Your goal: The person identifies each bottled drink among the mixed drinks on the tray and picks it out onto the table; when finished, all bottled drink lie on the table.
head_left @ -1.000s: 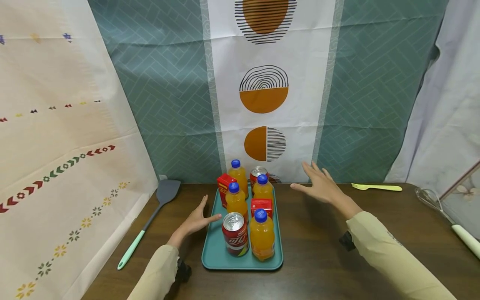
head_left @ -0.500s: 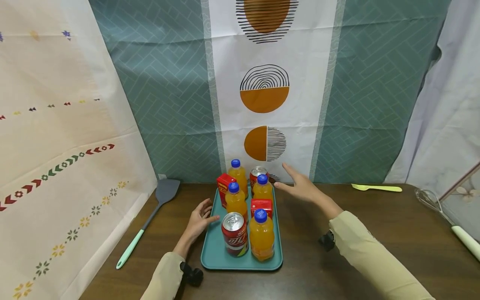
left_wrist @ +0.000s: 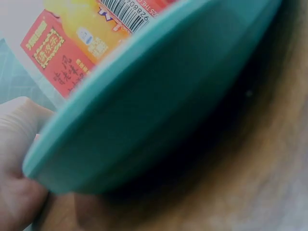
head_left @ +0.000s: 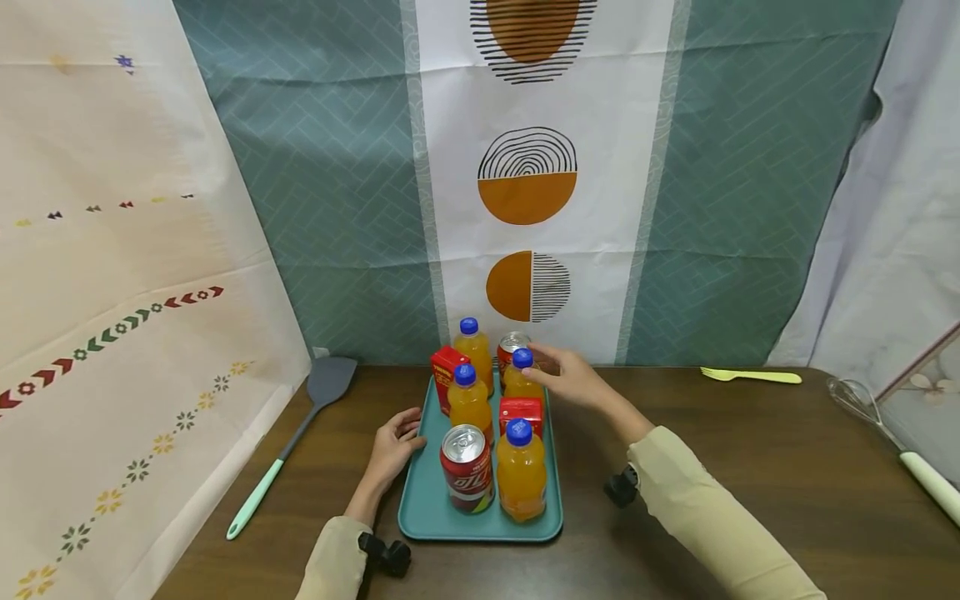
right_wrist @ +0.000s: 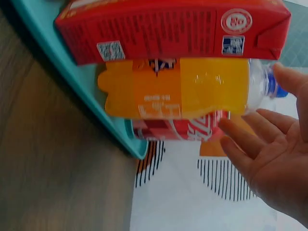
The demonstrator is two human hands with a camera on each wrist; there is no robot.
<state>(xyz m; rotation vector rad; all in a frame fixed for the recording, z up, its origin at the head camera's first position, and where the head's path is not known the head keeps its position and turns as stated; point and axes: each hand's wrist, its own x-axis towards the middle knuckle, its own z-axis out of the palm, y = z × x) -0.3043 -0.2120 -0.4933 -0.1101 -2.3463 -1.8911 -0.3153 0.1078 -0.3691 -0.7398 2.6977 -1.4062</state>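
A teal tray [head_left: 408,521] carries drinks: several orange juice bottles with blue caps, red cans and red drink cartons. My left hand [head_left: 392,454] grips the tray's left rim, its thumb over the edge in the left wrist view, where the tray's side [left_wrist: 139,115] hides much of the fingers. At the back right, my right hand [head_left: 573,382] reaches around the upper part of a juice bottle [head_left: 517,385]. In the right wrist view its thumb is close by the blue cap, and its spread, slightly bent fingers [right_wrist: 245,139] lie beside the bottle neck, near a can [right_wrist: 192,127].
A grey spatula [head_left: 332,379] with a mint handle lies left of the tray. To the right are a yellow-green fork [head_left: 750,376] and a whisk [head_left: 862,404] on the brown table [head_left: 675,500]. A patterned cloth [head_left: 360,208] hangs just behind the tray.
My right hand has moved left and down from beside the tray to the back right bottle. The left hand has come to the tray's left rim, its fingers now bent.
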